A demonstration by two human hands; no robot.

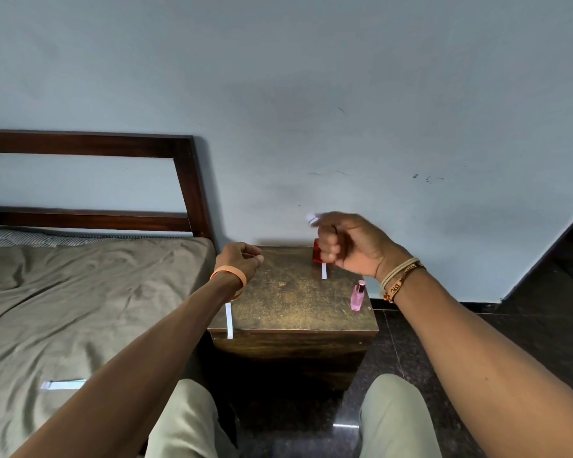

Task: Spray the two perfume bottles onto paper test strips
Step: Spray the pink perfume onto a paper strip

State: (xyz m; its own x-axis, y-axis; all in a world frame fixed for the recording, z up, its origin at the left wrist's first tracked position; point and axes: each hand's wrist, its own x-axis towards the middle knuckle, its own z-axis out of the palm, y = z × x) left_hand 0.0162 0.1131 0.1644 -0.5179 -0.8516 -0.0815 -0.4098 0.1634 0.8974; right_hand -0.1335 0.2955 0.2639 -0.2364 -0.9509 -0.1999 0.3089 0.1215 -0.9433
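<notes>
My right hand (348, 246) is closed around a red perfume bottle (317, 252), held above the back of a small wooden table (291, 302). A blurred white bit (311, 218) sticks out above the fingers. Just under the bottle there is a short white paper strip (324, 271); I cannot tell whether it rests on the table. A pink perfume bottle (358, 295) stands upright near the table's right edge. My left hand (242, 259) hovers over the table's left side with fingers pinched together and nothing visible in them. A second strip (229, 320) lies at the table's front left corner, below my left wrist.
A bed with an olive sheet (80, 309) and dark wooden headboard (186, 180) fills the left; another white strip (63, 385) lies on it. The wall is right behind the table. Dark floor is to the right, and my knees (394, 414) are below the table.
</notes>
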